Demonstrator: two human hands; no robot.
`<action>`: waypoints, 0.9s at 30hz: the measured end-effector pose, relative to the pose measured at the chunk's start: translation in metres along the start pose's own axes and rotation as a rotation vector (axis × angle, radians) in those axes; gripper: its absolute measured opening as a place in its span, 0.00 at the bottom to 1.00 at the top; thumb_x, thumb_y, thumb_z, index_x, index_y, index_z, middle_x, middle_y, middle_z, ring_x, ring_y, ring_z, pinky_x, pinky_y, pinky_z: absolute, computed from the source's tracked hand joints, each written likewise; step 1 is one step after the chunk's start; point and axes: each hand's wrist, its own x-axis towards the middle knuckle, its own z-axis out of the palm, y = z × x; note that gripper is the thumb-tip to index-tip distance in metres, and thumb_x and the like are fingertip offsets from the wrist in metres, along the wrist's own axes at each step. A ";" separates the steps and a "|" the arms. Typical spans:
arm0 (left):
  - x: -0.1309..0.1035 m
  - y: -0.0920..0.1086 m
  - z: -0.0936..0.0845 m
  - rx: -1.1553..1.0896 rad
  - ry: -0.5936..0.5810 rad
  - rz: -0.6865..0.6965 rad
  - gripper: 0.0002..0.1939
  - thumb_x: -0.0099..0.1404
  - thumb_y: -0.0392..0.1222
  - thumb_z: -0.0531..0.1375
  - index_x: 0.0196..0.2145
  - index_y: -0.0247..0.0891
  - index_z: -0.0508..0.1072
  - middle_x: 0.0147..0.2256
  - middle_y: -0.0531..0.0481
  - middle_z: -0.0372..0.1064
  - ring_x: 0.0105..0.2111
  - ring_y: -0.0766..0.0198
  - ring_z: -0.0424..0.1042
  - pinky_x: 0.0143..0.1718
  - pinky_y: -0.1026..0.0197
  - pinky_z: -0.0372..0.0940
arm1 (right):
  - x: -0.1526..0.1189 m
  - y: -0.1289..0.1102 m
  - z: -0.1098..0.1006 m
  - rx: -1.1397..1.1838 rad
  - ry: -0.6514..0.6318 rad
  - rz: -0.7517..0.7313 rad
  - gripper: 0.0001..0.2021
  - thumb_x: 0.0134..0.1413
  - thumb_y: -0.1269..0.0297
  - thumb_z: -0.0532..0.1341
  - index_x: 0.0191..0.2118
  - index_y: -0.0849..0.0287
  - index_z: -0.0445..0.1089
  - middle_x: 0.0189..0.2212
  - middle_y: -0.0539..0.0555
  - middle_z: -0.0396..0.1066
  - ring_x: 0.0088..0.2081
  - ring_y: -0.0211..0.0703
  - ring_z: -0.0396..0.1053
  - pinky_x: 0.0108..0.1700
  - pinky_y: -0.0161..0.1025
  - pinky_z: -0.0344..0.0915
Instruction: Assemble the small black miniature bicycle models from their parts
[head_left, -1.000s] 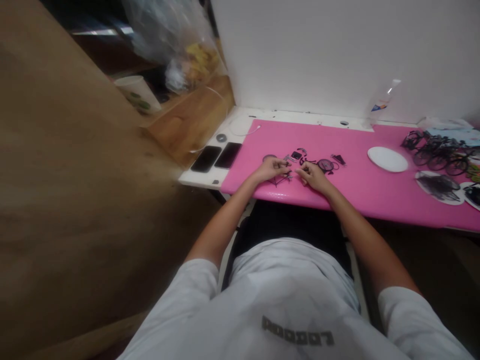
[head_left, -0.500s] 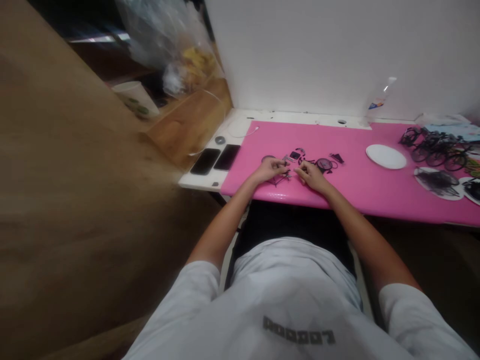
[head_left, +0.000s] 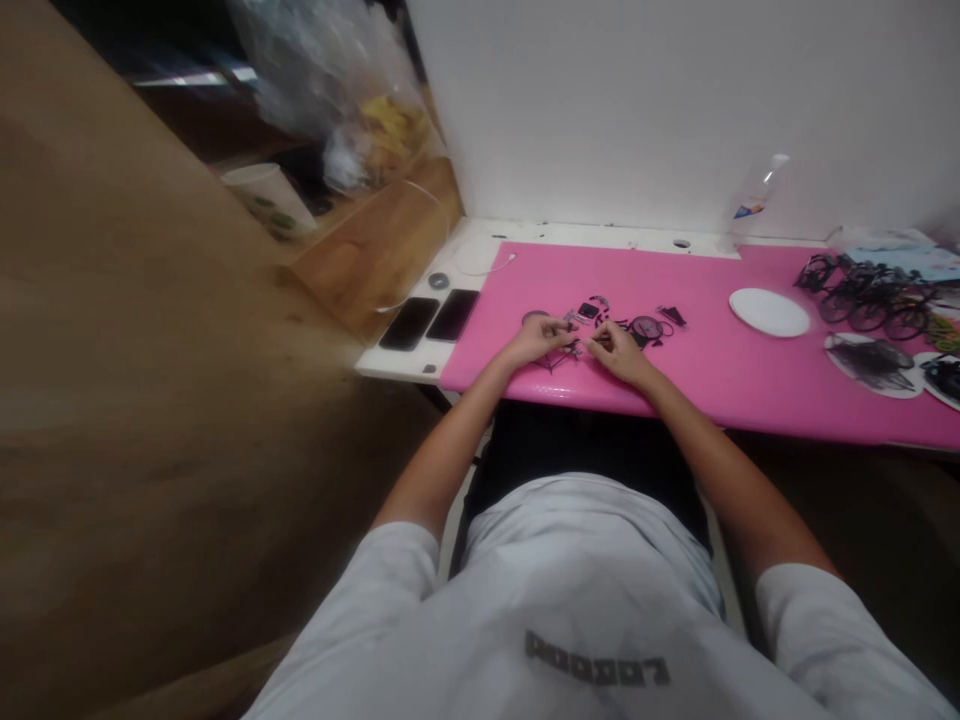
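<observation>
Over the near part of the pink mat (head_left: 517, 374), my left hand (head_left: 538, 339) is closed on a thin dark model bicycle frame (head_left: 553, 363), which sticks out below the fingers. A small round wheel shape (head_left: 534, 315) shows just behind that hand. My right hand (head_left: 616, 352) faces it a short gap away, thumb and fingertips pinched together. What it pinches is too small to make out. Beyond the hands lie a small black square piece (head_left: 588, 311) and several tiny dark parts. A dark wheel (head_left: 646, 329) lies right of my right hand, with a black angular part (head_left: 672, 316) behind it.
Two dark phones (head_left: 409, 324) lie on the white table edge at left, near a white cable (head_left: 487, 268). To the right are a white plate (head_left: 769, 312), several small model bicycles (head_left: 862, 295) and a plate of thin black parts (head_left: 874, 362). A clear bottle (head_left: 754, 205) stands at the wall.
My right hand has shifted very slightly left, its fingers still pinched. My left hand keeps its place on the frame. The whole view has drifted a little.
</observation>
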 end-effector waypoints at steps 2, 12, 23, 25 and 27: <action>-0.001 0.002 0.001 0.004 0.005 -0.002 0.21 0.58 0.39 0.81 0.46 0.26 0.85 0.33 0.43 0.84 0.32 0.63 0.82 0.41 0.61 0.77 | 0.000 0.000 -0.001 0.007 0.005 -0.004 0.21 0.64 0.40 0.67 0.40 0.53 0.66 0.38 0.55 0.76 0.39 0.50 0.74 0.44 0.47 0.70; -0.002 0.004 -0.001 0.047 -0.016 0.009 0.22 0.56 0.41 0.81 0.45 0.27 0.85 0.33 0.43 0.84 0.32 0.62 0.82 0.39 0.61 0.76 | -0.002 -0.007 -0.012 0.182 -0.134 0.097 0.26 0.61 0.33 0.70 0.35 0.53 0.69 0.20 0.49 0.71 0.23 0.44 0.68 0.30 0.41 0.65; -0.003 0.005 0.000 0.024 -0.041 -0.027 0.21 0.59 0.34 0.79 0.48 0.26 0.84 0.33 0.43 0.84 0.33 0.61 0.84 0.43 0.58 0.78 | -0.002 -0.011 -0.012 0.117 -0.109 0.094 0.27 0.62 0.34 0.69 0.30 0.53 0.67 0.18 0.48 0.69 0.21 0.42 0.66 0.29 0.40 0.62; -0.003 0.006 0.000 0.028 -0.043 -0.025 0.20 0.59 0.34 0.79 0.49 0.26 0.84 0.34 0.43 0.84 0.33 0.60 0.84 0.43 0.58 0.79 | -0.002 -0.012 -0.011 0.112 -0.103 0.089 0.26 0.62 0.35 0.69 0.30 0.53 0.67 0.18 0.48 0.69 0.21 0.42 0.66 0.29 0.40 0.62; -0.004 0.006 0.000 0.033 -0.041 -0.027 0.20 0.60 0.34 0.79 0.48 0.26 0.84 0.34 0.42 0.84 0.33 0.60 0.84 0.43 0.57 0.79 | -0.002 -0.013 -0.011 0.114 -0.107 0.090 0.26 0.62 0.36 0.69 0.30 0.53 0.66 0.18 0.48 0.68 0.21 0.42 0.66 0.29 0.40 0.62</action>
